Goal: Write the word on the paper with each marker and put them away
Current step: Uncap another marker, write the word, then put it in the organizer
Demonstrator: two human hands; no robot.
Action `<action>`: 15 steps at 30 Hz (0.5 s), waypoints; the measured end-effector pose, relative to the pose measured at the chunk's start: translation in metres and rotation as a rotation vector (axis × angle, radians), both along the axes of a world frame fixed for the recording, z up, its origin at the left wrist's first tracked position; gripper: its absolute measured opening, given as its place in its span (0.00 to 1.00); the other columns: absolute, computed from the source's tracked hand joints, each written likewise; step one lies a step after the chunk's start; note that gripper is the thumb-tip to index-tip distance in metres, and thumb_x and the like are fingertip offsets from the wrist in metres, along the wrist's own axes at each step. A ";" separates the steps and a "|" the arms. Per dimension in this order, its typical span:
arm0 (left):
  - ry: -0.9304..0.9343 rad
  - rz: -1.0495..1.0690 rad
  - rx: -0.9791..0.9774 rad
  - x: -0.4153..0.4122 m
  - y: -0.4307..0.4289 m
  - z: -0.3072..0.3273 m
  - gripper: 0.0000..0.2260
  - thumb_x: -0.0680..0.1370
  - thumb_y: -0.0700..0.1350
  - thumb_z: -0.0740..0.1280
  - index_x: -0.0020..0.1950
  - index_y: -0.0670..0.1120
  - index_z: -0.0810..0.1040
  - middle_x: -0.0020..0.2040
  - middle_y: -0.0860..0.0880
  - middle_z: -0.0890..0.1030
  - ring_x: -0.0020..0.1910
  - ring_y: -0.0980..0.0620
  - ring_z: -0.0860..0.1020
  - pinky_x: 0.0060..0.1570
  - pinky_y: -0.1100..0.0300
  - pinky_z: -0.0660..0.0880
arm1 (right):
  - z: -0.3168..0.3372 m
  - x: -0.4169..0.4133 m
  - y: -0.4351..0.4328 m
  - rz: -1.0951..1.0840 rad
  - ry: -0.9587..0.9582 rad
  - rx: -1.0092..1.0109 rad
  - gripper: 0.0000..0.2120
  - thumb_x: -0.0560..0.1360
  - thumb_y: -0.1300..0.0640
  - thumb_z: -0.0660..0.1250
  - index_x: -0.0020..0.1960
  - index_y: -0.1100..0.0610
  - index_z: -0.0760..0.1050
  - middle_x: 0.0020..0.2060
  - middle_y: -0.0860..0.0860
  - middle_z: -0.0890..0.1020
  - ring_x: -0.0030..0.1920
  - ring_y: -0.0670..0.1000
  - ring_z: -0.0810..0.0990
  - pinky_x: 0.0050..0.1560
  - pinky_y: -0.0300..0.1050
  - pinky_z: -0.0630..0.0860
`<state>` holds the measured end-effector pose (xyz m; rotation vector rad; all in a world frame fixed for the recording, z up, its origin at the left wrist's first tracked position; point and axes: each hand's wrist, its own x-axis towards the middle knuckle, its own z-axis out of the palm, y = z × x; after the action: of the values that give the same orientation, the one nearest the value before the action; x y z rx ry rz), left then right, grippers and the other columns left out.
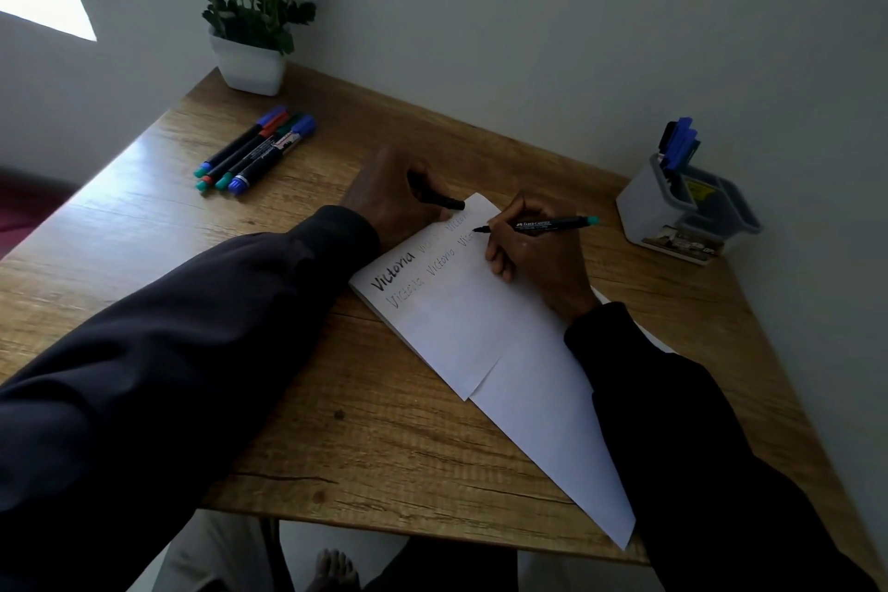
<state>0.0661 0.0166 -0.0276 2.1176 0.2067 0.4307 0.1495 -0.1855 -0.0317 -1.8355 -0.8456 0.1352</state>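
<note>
White paper (480,327) lies on the wooden table (336,423), with "Victoria" written on it several times in two rows. My right hand (533,250) grips a black marker (552,224) with a teal end, its tip on the paper at the end of the second row. At the paper's top corner my left hand (394,197) holds the marker's black cap (439,198). Several capped markers (257,149) lie side by side at the far left of the table. A grey holder (682,207) at the far right has blue markers (677,144) standing in it.
A white pot with white flowers (250,14) stands at the table's back left corner against the wall. The wall runs close behind the holder on the right. The table's front edge is near my body, with bare feet below it.
</note>
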 end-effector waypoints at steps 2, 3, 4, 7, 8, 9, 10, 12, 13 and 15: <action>0.005 -0.002 0.014 0.000 0.001 0.000 0.07 0.70 0.43 0.78 0.46 0.46 0.84 0.42 0.55 0.83 0.39 0.65 0.79 0.34 0.77 0.72 | -0.001 0.001 0.000 -0.003 -0.002 -0.010 0.10 0.79 0.65 0.69 0.39 0.60 0.77 0.30 0.56 0.83 0.24 0.53 0.80 0.23 0.42 0.75; 0.006 -0.004 0.019 0.000 0.001 0.000 0.07 0.70 0.43 0.78 0.46 0.46 0.84 0.42 0.55 0.83 0.39 0.64 0.80 0.34 0.76 0.73 | -0.001 0.001 0.001 -0.003 -0.003 -0.016 0.10 0.79 0.65 0.69 0.39 0.60 0.77 0.30 0.55 0.83 0.24 0.52 0.80 0.23 0.41 0.75; 0.005 -0.004 0.021 0.001 0.001 0.000 0.07 0.70 0.43 0.78 0.46 0.46 0.84 0.42 0.54 0.83 0.40 0.63 0.80 0.35 0.75 0.74 | 0.000 0.001 0.001 -0.003 -0.002 -0.014 0.10 0.79 0.65 0.69 0.39 0.59 0.77 0.30 0.55 0.83 0.24 0.53 0.80 0.22 0.42 0.75; 0.007 -0.002 0.021 0.001 0.000 -0.001 0.08 0.70 0.44 0.78 0.46 0.45 0.84 0.43 0.54 0.84 0.41 0.62 0.81 0.38 0.70 0.77 | 0.001 0.000 0.001 -0.014 0.011 -0.006 0.09 0.79 0.66 0.69 0.39 0.60 0.78 0.30 0.57 0.83 0.24 0.54 0.80 0.22 0.43 0.75; 0.008 0.000 0.022 0.001 0.000 -0.001 0.08 0.70 0.44 0.78 0.47 0.45 0.84 0.43 0.54 0.84 0.41 0.62 0.81 0.38 0.70 0.76 | 0.002 0.000 0.001 -0.018 0.020 -0.002 0.09 0.78 0.66 0.69 0.39 0.61 0.78 0.30 0.58 0.82 0.24 0.55 0.80 0.22 0.43 0.74; 0.010 0.002 0.023 0.001 0.000 -0.001 0.08 0.70 0.44 0.78 0.47 0.45 0.84 0.43 0.54 0.83 0.41 0.62 0.81 0.37 0.71 0.75 | 0.002 -0.001 0.001 -0.021 0.028 0.002 0.09 0.78 0.67 0.69 0.39 0.62 0.77 0.29 0.59 0.82 0.23 0.55 0.79 0.22 0.43 0.74; 0.012 0.004 0.021 0.001 0.000 0.000 0.08 0.70 0.44 0.78 0.47 0.45 0.84 0.43 0.54 0.83 0.41 0.62 0.81 0.37 0.72 0.75 | 0.002 -0.001 0.001 -0.022 0.035 0.004 0.09 0.77 0.67 0.69 0.39 0.62 0.77 0.29 0.59 0.82 0.23 0.54 0.79 0.22 0.43 0.73; 0.018 0.010 0.013 0.000 0.000 0.000 0.08 0.70 0.44 0.78 0.47 0.45 0.84 0.43 0.53 0.84 0.42 0.61 0.81 0.39 0.69 0.77 | 0.003 -0.002 0.001 -0.034 0.052 0.007 0.09 0.76 0.67 0.69 0.38 0.63 0.76 0.28 0.59 0.81 0.22 0.54 0.78 0.21 0.42 0.72; 0.017 0.012 0.009 0.000 0.000 0.000 0.08 0.70 0.44 0.78 0.47 0.45 0.84 0.43 0.53 0.84 0.42 0.60 0.81 0.40 0.67 0.78 | 0.003 -0.002 0.001 -0.041 0.057 0.010 0.09 0.76 0.67 0.69 0.38 0.63 0.76 0.28 0.60 0.81 0.22 0.54 0.78 0.21 0.43 0.72; 0.013 0.013 0.011 0.000 -0.001 0.000 0.08 0.70 0.43 0.78 0.47 0.45 0.84 0.43 0.53 0.84 0.42 0.60 0.81 0.40 0.66 0.77 | 0.003 -0.002 0.001 -0.039 0.051 0.011 0.09 0.77 0.67 0.69 0.38 0.62 0.77 0.29 0.59 0.82 0.23 0.55 0.78 0.21 0.43 0.73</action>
<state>0.0662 0.0158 -0.0275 2.1313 0.2262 0.4260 0.1475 -0.1846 -0.0291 -1.8295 -0.7727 0.1519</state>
